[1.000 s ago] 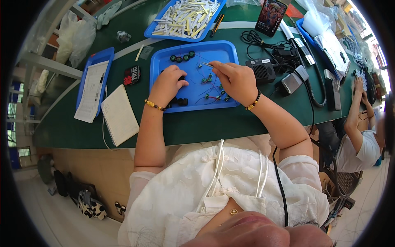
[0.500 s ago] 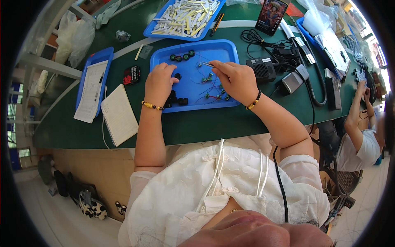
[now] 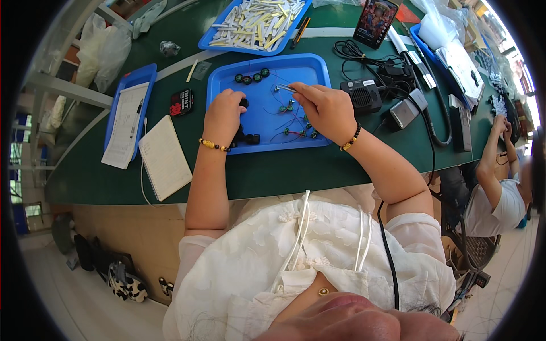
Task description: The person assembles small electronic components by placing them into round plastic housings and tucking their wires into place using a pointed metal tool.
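Near the tray's point(image 3: 278, 147) left edge, the left hand point(image 3: 223, 113) has newly curled to a black piece point(image 3: 244, 103), bringing it to hand; I can't tell if it's gripped. Farther off, the right hand point(image 3: 326, 111) pinches tweezers point(image 3: 286, 87).

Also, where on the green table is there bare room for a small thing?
The green table is bare between the blue tray and the white shirt, also between the notebook and left hand. Right of the tray, cables and a black box crowd it.
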